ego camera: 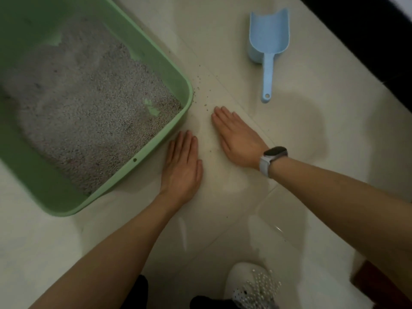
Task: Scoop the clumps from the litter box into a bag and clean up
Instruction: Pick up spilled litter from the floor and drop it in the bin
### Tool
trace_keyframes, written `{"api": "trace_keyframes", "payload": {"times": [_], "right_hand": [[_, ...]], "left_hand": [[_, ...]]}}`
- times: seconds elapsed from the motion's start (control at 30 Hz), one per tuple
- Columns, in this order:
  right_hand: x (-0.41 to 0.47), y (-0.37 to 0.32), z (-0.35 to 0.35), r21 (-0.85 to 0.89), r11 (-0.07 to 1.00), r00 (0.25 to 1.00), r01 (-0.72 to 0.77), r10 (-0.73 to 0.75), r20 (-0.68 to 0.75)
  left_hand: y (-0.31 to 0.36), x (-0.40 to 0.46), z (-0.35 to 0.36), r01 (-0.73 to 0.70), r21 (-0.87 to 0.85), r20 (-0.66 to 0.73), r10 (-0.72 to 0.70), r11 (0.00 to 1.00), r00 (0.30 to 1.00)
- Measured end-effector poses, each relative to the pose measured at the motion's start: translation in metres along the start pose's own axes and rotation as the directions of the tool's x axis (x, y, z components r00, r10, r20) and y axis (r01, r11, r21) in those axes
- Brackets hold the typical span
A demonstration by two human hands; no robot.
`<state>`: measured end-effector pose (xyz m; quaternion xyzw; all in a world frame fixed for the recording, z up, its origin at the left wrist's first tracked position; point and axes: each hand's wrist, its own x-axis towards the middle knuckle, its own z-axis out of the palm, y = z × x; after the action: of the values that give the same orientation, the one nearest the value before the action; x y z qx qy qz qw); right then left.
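Covering the whole view, pale glossy floor tiles [312, 152] carry everything. Large green plastic litter box [124, 175] sits at upper left, part-filled with grey granular litter [84, 103]; bare green patches show through. Left hand [181, 166] lies flat on the tile just beside the box's near corner, fingers straight and together, holding nothing. Right hand [238, 139], wrist bearing a dark-faced watch on a white strap [270, 158], also lies flat, fingers extended, holding nothing. Light blue plastic scoop [268, 50] rests apart at upper right, handle toward the person. Scattered dark litter grains [204, 94] dot the tile ahead of and between the hands.
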<state>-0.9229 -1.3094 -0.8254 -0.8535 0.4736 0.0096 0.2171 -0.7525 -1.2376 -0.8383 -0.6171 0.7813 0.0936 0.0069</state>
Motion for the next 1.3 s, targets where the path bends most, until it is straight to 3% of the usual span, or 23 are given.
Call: {"api": "trace_keyframes", "payload": {"times": [0.1, 0.27, 0.4, 0.57, 0.73, 0.87, 0.97, 1.13, 1.3], "right_hand": [[0.017, -0.005, 0.004, -0.027, 1.000, 1.000, -0.015, 0.016, 0.014], [-0.022, -0.008, 0.022, -0.091, 0.972, 0.976, 0.217, -0.214, 0.038], [-0.056, -0.013, 0.007, -0.005, 0.957, 0.955, 0.291, -0.290, 0.058], [-0.059, -0.017, 0.004, 0.019, 1.000, 0.999, 0.013, -0.012, -0.051], [-0.087, -0.018, 0.015, -0.021, 0.999, 0.998, 0.042, -0.043, -0.048], [-0.100, -0.012, 0.013, 0.116, 0.984, 0.977, -0.137, 0.154, -0.151], [-0.100, -0.019, 0.016, 0.065, 0.969, 0.953, -0.236, 0.244, -0.178], [-0.084, -0.050, 0.030, -0.075, 0.964, 0.959, -0.255, 0.242, -0.149], [-0.082, -0.054, 0.027, 0.035, 0.970, 0.955, -0.243, 0.245, -0.166]], "left_hand": [[0.002, -0.004, 0.003, 0.069, -0.028, 0.011, -0.069, 0.997, 0.998], [0.009, -0.021, 0.010, 0.027, -0.089, 0.006, -0.026, 0.996, 1.000], [0.013, -0.030, -0.012, 0.132, -0.172, -0.042, -0.141, 0.976, 0.989], [0.013, -0.025, -0.018, 0.178, -0.114, -0.020, -0.182, 0.977, 0.983], [0.026, -0.008, -0.014, 0.000, -0.069, 0.023, 0.002, 0.998, 1.000], [0.039, -0.011, -0.012, -0.129, -0.102, 0.011, 0.131, 0.986, 0.991], [0.037, -0.023, -0.015, -0.209, -0.155, -0.003, 0.211, 0.965, 0.977], [0.019, -0.041, -0.019, 0.036, -0.170, -0.002, -0.037, 0.985, 0.999], [0.008, -0.054, -0.017, 0.030, -0.073, -0.012, -0.031, 0.997, 0.999]]}}
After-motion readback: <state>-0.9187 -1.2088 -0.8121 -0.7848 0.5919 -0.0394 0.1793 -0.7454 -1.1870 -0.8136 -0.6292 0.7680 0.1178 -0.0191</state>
